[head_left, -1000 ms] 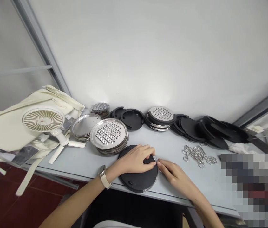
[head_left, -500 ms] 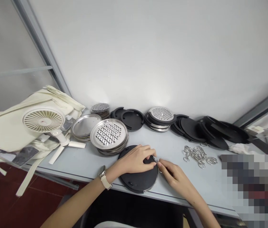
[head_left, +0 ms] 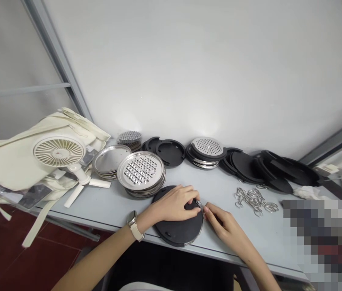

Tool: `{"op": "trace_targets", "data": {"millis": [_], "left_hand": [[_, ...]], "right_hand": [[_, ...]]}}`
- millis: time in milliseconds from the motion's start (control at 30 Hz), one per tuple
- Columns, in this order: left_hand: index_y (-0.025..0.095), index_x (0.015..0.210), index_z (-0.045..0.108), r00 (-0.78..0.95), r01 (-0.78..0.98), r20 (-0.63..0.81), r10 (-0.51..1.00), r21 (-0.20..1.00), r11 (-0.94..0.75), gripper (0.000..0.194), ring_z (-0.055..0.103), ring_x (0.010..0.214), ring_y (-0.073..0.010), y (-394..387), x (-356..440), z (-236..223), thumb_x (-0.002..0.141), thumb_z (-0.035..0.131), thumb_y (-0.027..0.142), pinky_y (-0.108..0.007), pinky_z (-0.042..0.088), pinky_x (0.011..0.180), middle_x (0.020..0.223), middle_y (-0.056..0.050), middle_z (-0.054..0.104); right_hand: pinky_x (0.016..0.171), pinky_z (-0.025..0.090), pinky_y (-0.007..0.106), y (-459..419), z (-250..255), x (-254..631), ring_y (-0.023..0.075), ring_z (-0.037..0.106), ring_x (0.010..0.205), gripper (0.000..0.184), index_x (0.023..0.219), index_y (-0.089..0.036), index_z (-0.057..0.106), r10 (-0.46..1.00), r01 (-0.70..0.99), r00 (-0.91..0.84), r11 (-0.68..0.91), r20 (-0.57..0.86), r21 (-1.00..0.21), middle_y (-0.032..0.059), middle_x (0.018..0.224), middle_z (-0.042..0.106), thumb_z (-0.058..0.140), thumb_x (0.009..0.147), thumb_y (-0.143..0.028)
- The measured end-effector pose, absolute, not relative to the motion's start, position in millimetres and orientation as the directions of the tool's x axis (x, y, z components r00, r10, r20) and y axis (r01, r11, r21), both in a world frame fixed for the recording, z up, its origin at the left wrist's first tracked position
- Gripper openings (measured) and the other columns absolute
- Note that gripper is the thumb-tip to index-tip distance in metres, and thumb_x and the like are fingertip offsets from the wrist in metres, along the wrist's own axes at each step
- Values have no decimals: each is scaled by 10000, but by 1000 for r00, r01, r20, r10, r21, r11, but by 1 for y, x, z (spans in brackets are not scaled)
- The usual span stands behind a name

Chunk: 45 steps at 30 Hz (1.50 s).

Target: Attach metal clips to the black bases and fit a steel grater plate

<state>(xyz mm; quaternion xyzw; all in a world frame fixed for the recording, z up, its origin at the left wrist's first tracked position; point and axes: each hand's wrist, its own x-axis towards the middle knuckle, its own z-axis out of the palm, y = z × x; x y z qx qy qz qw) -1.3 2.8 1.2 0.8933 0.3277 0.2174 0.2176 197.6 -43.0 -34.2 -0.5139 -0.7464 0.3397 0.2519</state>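
Note:
A round black disc (head_left: 179, 232) with a thin metal edge lies flat near the table's front edge. My left hand (head_left: 175, 204) rests on top of it, its thumb and forefinger bent at the disc's right side. A small silver metal hook (head_left: 200, 205) shows between my two hands at that rim. My right hand (head_left: 221, 220) pinches the hook's outer end between thumb and forefinger. Whether the hook is fastened to the disc is hidden by my fingers. Left of the disc rises a stack of perforated metal grater plates (head_left: 141, 170).
A pile of silver hooks with rings (head_left: 255, 201) lies to the right. Along the wall stand plain metal plates (head_left: 111, 159), black rings (head_left: 171, 153), a grater-topped stack (head_left: 207, 146) and black discs (head_left: 246, 165). A white fan (head_left: 60, 152) and cream bag (head_left: 13, 165) occupy the left.
The whole view has shifted slightly. My right fingers have turned a little at the hook, and more of the hook shows between my hands. My left hand stays on the disc.

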Motion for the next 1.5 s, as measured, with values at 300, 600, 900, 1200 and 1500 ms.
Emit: {"op": "trace_targets", "data": {"millis": [300, 600, 900, 1200, 1500], "left_hand": [[202, 904, 524, 692, 492, 239, 681, 534, -688, 132, 509, 747, -142, 3, -2, 1, 824, 600, 275, -267, 388, 763, 812, 16, 523], [201, 851, 507, 690, 490, 253, 678, 526, -695, 129, 497, 727, -136, 2, -1, 3, 818, 611, 271, -260, 380, 739, 795, 23, 518], [192, 840, 535, 696, 468, 260, 670, 543, -697, 113, 493, 701, -126, 4, -2, 1, 818, 617, 266, -246, 373, 707, 774, 24, 507], [188, 838, 558, 690, 442, 253, 678, 594, -672, 94, 496, 681, -107, 5, -2, -2, 806, 629, 241, -229, 386, 682, 781, 26, 506], [184, 834, 572, 672, 403, 271, 689, 647, -647, 104, 492, 676, -92, 5, -4, -4, 792, 650, 237, -214, 403, 668, 794, 28, 503]], "right_hand": [[558, 306, 253, -44, -38, 196, 135, 365, 572, 335, 688, -217, 361, 943, 621, -316, 286, 100, -729, -49, 617, 357, 358, 973, -391], [807, 356, 380, -43, -32, 197, 214, 483, 812, 239, 752, -217, 493, 909, 684, -351, 413, 224, -602, 28, 829, 541, 405, 957, -301], [844, 364, 402, -42, -32, 198, 224, 468, 875, 226, 774, -217, 504, 901, 672, -378, 425, 213, -606, 44, 894, 532, 401, 962, -291], [895, 352, 414, -44, -32, 199, 241, 440, 976, 234, 804, -221, 521, 902, 658, -380, 420, 205, -625, 62, 992, 501, 382, 973, -305], [789, 375, 378, -42, -30, 199, 214, 452, 808, 275, 755, -222, 442, 896, 620, -407, 412, 176, -668, 23, 797, 500, 327, 991, -302]]}}
